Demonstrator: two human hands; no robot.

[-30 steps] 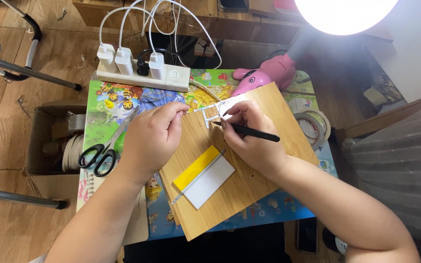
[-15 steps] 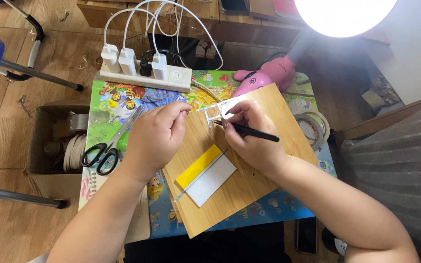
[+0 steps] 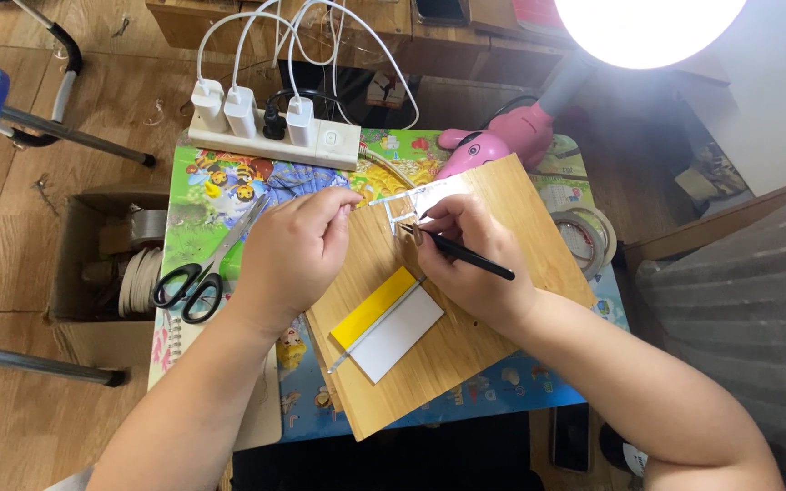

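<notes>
We are working on a thin white frame-like strip piece [image 3: 402, 207] that lies at the far end of a wooden board [image 3: 466, 336], which rests tilted across the colourful bench [image 3: 220, 195]. Our right hand [image 3: 475, 264] presses on the near side of the piece, its fingers curled closed around a slim black tool [image 3: 466, 255] whose tip meets the piece, the shaft slanting back toward the wrist. Our left hand [image 3: 293, 259] rests on the board's left edge, thumb and forefinger pinched together just beside the piece's left end; we cannot tell whether they grip it. Nearer to us on the board lies a yellow-and-white card [image 3: 387, 324] with a thin metal rod [image 3: 375, 327] across it. Black-handled scissors [image 3: 195, 280] lie on the bench left of the left hand. A white power strip [image 3: 270, 136] with plugged chargers sits at the bench's far edge, a pink lamp base [image 3: 493, 145] beside it, and tape rolls [image 3: 584, 235] lie right of the board.
</notes>
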